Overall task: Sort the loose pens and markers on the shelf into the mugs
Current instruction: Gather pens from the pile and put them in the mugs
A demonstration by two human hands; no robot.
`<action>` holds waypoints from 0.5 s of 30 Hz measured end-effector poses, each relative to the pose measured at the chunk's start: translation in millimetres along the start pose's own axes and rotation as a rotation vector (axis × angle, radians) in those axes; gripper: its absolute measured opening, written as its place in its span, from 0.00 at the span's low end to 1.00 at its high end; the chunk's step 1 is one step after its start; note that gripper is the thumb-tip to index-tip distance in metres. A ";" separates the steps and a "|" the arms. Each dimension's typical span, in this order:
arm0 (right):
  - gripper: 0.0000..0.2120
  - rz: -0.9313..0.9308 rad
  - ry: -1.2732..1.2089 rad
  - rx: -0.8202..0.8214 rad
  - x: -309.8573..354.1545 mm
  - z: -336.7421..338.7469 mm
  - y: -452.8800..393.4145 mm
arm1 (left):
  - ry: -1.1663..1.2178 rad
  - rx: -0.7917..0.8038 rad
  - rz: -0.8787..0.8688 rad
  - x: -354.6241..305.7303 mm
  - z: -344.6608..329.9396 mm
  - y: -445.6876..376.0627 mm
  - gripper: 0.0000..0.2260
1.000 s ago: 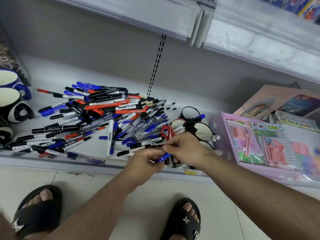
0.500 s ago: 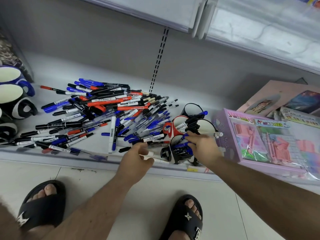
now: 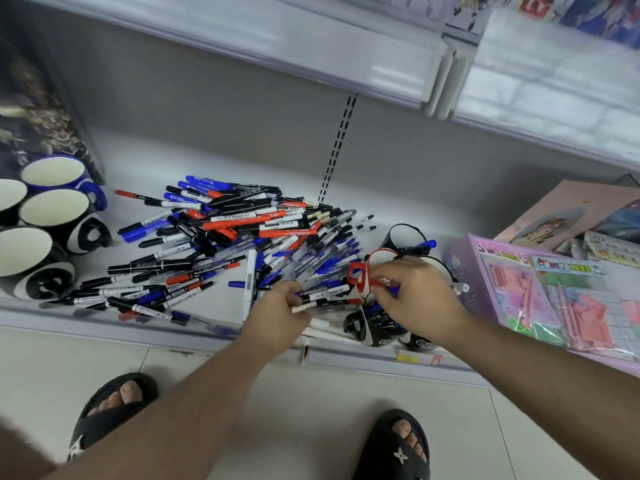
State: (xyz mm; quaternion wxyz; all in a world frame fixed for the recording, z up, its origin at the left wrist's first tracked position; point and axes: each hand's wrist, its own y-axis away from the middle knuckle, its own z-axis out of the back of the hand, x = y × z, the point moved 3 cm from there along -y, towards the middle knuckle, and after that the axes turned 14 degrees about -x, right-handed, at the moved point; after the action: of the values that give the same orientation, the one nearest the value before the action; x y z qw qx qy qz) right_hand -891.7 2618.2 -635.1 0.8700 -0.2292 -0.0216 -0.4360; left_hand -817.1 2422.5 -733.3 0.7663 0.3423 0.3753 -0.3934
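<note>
A heap of loose pens and markers (image 3: 225, 244), blue, black and red, covers the middle of the white shelf (image 3: 221, 161). My left hand (image 3: 277, 313) pinches a white-ended pen (image 3: 300, 309) at the heap's near right edge. My right hand (image 3: 415, 299) hovers over a cluster of mugs, fingers closed around a blue pen (image 3: 394, 291). Under it are a red-handled mug (image 3: 356, 275), a black mug (image 3: 401, 233) at the back with a blue marker (image 3: 426, 244), and a front black mug (image 3: 374, 329) filled with pens. The hand hides other mugs.
Several empty mugs stand at the far left, one blue (image 3: 52, 171) and others black and white (image 3: 55, 209). A lilac toy box (image 3: 519, 289) lies to the right of the mug cluster. An upper shelf (image 3: 311, 53) overhangs. My sandalled feet (image 3: 394, 448) stand on the tiled floor.
My right hand carried a blue pen from my left hand to the mugs and now hovers there. My left hand went back to the heap's edge and closed on a pen.
</note>
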 end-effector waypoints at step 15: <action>0.42 -0.936 -0.064 0.451 13.4 -160.3 -54.3 | -0.607 -0.139 -0.114 45.2 86.5 -115.3 0.26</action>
State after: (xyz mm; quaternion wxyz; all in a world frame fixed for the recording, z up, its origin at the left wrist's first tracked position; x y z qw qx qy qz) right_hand -951.2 2513.2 -754.5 0.6084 -0.0152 -0.2418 -0.7557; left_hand -871.3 2283.4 -756.0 0.8416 0.1346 0.1739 -0.4933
